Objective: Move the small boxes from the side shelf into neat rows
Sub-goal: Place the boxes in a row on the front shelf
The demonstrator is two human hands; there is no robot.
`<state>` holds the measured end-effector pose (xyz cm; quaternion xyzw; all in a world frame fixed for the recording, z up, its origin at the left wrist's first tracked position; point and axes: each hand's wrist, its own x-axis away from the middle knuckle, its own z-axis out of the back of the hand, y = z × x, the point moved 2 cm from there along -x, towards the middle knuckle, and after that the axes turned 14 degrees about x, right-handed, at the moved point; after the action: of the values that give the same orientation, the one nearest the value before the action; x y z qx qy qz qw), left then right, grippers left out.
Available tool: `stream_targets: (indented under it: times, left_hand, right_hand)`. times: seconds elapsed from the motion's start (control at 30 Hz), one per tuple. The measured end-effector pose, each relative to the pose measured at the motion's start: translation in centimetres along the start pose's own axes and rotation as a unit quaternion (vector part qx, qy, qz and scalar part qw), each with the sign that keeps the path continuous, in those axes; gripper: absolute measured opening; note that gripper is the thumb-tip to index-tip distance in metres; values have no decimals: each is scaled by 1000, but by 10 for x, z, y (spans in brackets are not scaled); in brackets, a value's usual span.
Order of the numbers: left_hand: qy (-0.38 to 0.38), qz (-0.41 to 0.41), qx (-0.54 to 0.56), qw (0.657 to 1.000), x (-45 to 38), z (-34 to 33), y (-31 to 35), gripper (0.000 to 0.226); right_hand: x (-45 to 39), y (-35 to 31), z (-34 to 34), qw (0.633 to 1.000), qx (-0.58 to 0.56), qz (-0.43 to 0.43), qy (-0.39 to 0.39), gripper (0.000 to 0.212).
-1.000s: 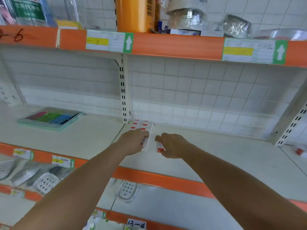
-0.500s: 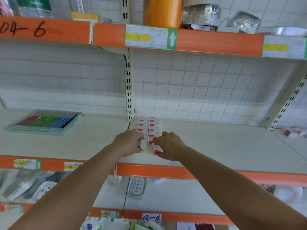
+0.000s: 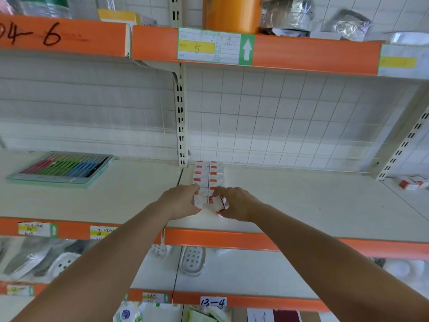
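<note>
Two rows of small white boxes with red ends [image 3: 209, 174] run from the back grid towards the front of the white shelf [image 3: 301, 205], beside the slotted upright. At the near end of the rows, my left hand [image 3: 180, 201] grips one small box [image 3: 197, 201] and my right hand [image 3: 234, 203] grips another small box [image 3: 217, 203]. Both held boxes sit at the front of the rows, close side by side. More small boxes [image 3: 411, 183] lie loose on the side shelf at the far right.
A flat pack of coloured pens [image 3: 62, 168] lies on the shelf to the left. Orange shelf edges [image 3: 232, 239] with price labels run above and below. Soap dishes and packets fill the lower shelves; an orange roll and wrapped items stand on the top shelf.
Both hands have drawn slightly towards the shelf front with a box each, and the camera has tilted so more of the rows shows.
</note>
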<state>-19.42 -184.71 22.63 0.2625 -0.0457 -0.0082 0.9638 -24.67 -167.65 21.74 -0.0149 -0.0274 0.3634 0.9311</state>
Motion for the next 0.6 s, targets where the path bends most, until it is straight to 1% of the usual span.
stream_targets:
  times: [0.13, 0.27, 0.4, 0.5, 0.6]
  left_hand:
    - [-2, -3, -21, 1000, -3, -4, 2, 31]
    - [5, -1, -43, 999, -7, -10, 1, 30]
    - [24, -23, -74, 997, -11, -16, 4, 30]
    - [17, -18, -78, 997, -12, -20, 4, 33]
    - [-8, 0, -71, 997, -12, -20, 1, 37]
  right_hand:
    - [2, 1, -1, 1000, 2, 5, 1, 55]
    - [3, 0, -3, 998, 52, 24, 1, 58]
    - [1, 0, -8, 996, 84, -2, 7, 59]
    - [-2, -1, -14, 997, 71, -2, -1, 56]
    - [-4, -2, -20, 998, 52, -5, -20, 51]
